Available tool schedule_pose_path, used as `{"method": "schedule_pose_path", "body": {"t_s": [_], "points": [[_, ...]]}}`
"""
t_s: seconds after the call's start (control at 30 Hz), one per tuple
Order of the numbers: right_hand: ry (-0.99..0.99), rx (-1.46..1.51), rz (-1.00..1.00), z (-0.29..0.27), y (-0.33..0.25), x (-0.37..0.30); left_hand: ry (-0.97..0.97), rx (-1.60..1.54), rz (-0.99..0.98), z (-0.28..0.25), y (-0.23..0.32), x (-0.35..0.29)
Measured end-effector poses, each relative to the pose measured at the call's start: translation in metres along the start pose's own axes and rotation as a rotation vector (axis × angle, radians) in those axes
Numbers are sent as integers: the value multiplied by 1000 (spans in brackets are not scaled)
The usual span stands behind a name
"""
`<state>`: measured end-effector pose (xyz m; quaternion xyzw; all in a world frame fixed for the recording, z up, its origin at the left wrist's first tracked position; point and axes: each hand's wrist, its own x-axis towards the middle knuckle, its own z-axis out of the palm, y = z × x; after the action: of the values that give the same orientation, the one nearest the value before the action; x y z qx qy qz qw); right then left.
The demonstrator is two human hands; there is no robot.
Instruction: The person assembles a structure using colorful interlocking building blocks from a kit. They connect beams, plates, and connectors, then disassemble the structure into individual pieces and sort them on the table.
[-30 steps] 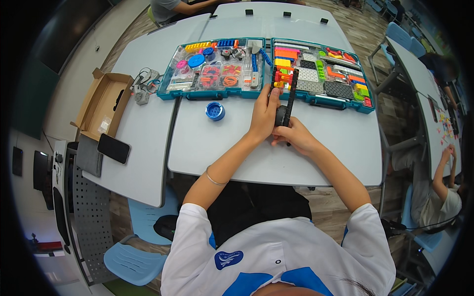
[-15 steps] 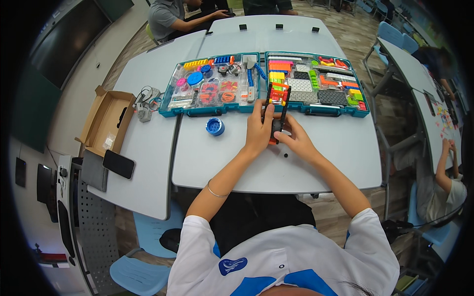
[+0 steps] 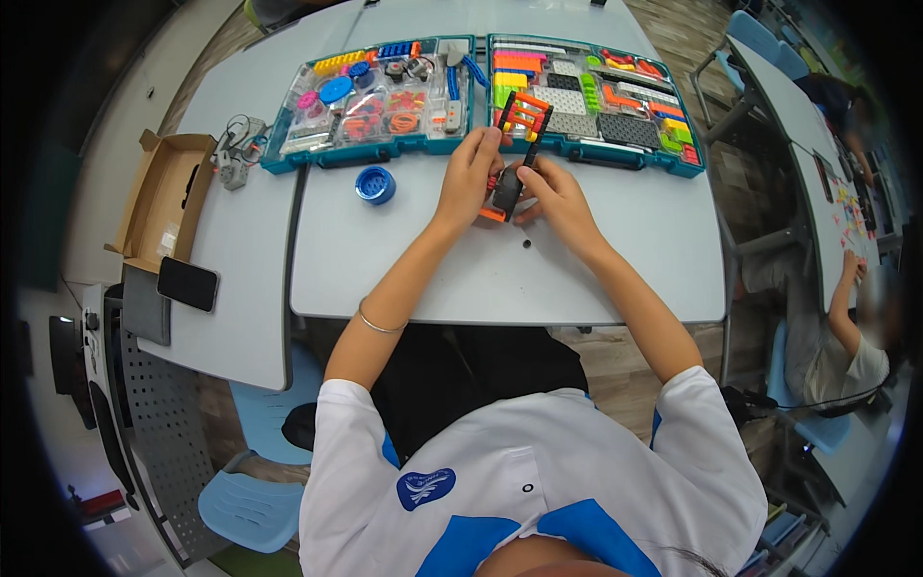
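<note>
Between my two hands is a building-block model (image 3: 528, 113) with a black frame, orange and yellow crosspieces at its far end and a dark rounded part near its base. My left hand (image 3: 465, 183) has its fingers closed round the model's left side. From the right, my right hand (image 3: 561, 204) grips the dark part, its thumb lying against it. Just in front of the hands, a small black piece (image 3: 526, 244) lies on the white table (image 3: 413, 279). A round blue container (image 3: 375, 185) stands to the left of my left hand.
Beyond my hands lie two teal cases of sorted building parts, the left case (image 3: 385, 152) and the right case (image 3: 630, 163). On the left table are an open cardboard box (image 3: 171, 207), a phone (image 3: 187, 284) and a grey adapter with cables (image 3: 234, 173). A person (image 3: 836, 356) sits at the right.
The view has shifted, so the table and cases sit higher and further left. The model now leans with its far end to the right. Both hands still hold it.
</note>
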<state>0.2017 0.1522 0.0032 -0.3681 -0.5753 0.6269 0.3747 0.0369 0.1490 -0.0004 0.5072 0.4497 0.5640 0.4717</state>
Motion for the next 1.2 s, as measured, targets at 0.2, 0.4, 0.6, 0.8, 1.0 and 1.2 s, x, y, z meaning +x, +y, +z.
{"method": "schedule_pose_path", "body": {"t_s": [0.2,0.4,0.6,0.8,1.0,1.2], "points": [[52,-85,51,-14,14,8,-105,33,40,10,2,-7],[13,-42,-33,-5,-5,3,-99,143,91,12,16,-11],[-49,-36,-52,-10,-9,4,-132,56,61,9,16,-9],[-41,-47,-78,-12,-4,7,-144,74,38,8,23,-10],[-173,9,151,-10,-16,2,78,-72,-65,-1,12,-5],[-267,-149,63,-8,-3,4,157,-39,-30,-3,10,-3]]}}
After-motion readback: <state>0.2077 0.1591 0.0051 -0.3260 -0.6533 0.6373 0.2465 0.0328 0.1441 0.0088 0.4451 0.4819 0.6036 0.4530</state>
